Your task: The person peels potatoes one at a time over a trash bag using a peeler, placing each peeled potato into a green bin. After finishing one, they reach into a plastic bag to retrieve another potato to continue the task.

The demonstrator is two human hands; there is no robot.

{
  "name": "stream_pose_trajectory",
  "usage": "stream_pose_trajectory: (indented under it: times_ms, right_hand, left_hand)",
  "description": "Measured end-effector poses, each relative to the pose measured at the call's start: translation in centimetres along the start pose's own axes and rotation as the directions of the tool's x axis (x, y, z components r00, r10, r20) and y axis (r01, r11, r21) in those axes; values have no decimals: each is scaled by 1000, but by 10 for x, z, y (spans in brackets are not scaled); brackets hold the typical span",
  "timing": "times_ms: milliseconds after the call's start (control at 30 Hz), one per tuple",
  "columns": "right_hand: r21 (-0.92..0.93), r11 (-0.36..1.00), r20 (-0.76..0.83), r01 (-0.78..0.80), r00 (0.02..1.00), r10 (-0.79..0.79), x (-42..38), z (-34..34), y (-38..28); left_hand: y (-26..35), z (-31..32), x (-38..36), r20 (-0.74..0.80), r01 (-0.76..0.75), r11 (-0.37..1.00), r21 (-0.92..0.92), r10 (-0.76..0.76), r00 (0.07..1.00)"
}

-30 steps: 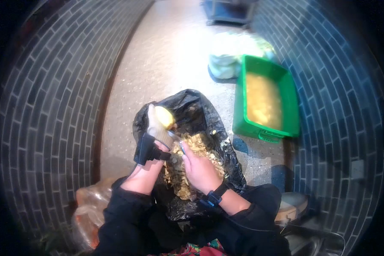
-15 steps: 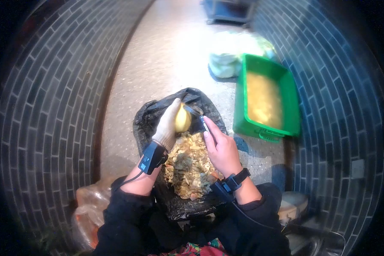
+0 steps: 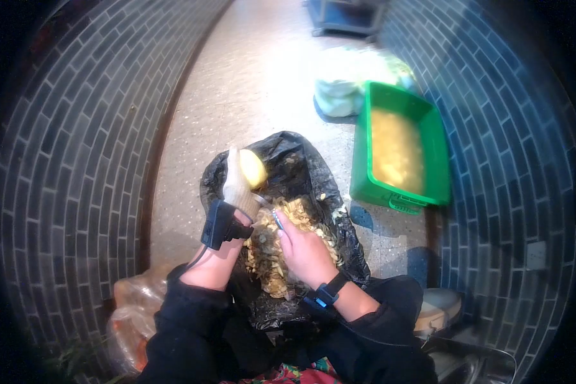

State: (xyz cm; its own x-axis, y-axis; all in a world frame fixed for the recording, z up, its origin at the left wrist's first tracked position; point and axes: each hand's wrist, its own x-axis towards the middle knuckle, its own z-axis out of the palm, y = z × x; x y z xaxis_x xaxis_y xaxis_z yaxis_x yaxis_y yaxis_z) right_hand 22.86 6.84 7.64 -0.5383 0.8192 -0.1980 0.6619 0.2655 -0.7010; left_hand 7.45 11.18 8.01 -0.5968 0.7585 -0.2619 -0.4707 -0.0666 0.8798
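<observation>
My left hand (image 3: 238,189), in a pale knitted glove, is closed round a peeled yellow potato (image 3: 254,169). In my right hand (image 3: 304,249), which is bare, a peeler (image 3: 276,219) with a dark handle is gripped; its head points toward the left glove, below the potato. Beneath both hands a heap of peelings (image 3: 275,281) lies in a spread black plastic bag (image 3: 288,147). Part of the heap is hidden by my right hand and wrist.
To the right stands a green crate (image 3: 363,153) with yellow contents in it. Behind it are a pale plastic bag (image 3: 336,96) and a wheeled cart (image 3: 345,19). A clear bag (image 3: 131,320) lies at lower left. Brick walls (image 3: 77,160) flank the floor.
My left hand has shifted left and turned with the potato. My right hand has drawn the peeler down and left, away from the potato and over the peelings.
</observation>
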Motion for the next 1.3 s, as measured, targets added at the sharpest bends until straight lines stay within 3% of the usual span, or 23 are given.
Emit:
stream_pose_trajectory:
  times_ms: [33,100,133,200,300,367,433,467,600,667,700,767,833,900,933,1033,1133,1167,1233,1267,1300]
  right_hand:
    - [3,1000,-1,-1,1000,1,0,2,2]
    - [48,994,-167,99,982,-90,3,6,7]
    - [46,994,-162,103,982,-94,4,2,8]
    - [118,989,-265,91,963,-57,9,-16,9]
    - [178,981,-350,73,937,-6,13,-30,10]
    - [198,976,-361,91,932,-14,15,-34,10]
    - [219,970,-369,106,929,-18,17,-36,11]
    - [217,968,-388,126,921,-33,18,-35,12]
    - [207,975,-330,77,944,-4,16,-39,12]
    - [174,983,-312,64,950,-7,16,-38,13]
    - [141,989,-293,52,956,-9,15,-36,14]
    - [106,993,-282,60,959,-28,11,-28,14]
    - [70,995,-267,68,962,-47,6,-13,15]
    - [75,980,-188,182,968,-166,1,1,17]
    - [32,989,-181,143,974,-135,1,-1,14]
    - [138,988,-250,75,967,-38,7,-27,6]
    - [174,980,-341,93,939,-29,14,-41,13]
    - [174,981,-374,86,927,-15,15,-44,14]
    - [165,985,-339,41,941,18,16,-46,16]
    - [160,985,-349,68,937,-9,17,-43,19]
    - [153,983,-357,98,933,-37,19,-40,20]
  left_hand:
    - [-3,-3,9,1,1,1000,3,-1,1000]
    - [-7,-12,34,-92,427,894,-134,-440,893]
    - [-15,-17,41,-96,424,895,-138,-438,894]
    - [-22,-19,47,50,320,923,-212,-316,947]
    - [-19,-10,39,110,357,927,-118,-345,932]
    - [-34,-16,51,159,313,947,-67,-299,941]
    - [-44,-20,56,202,154,966,210,-197,959]
    - [-50,-25,64,312,-170,830,531,-5,950]
    - [-48,-20,56,367,-303,726,618,75,927]
    - [-50,-21,56,248,-116,821,560,-32,968]
    - [-47,-20,55,250,-117,820,560,-33,968]
    - [-39,-18,53,132,286,944,161,-308,942]
    - [-42,-25,70,10,301,951,74,-302,953]
    - [-32,-22,65,-23,352,936,-12,-352,936]
    - [-22,-16,54,-25,352,936,-12,-352,935]
    - [-11,-9,39,-30,315,948,-39,-316,948]
    - [-39,-19,59,181,214,964,156,-241,954]
    - [-48,-23,63,183,215,964,158,-243,953]
    - [-63,-29,67,340,-171,862,478,-2,940]
    - [-70,-34,71,474,-398,746,534,126,872]
    - [-63,-29,63,475,-397,746,535,123,872]
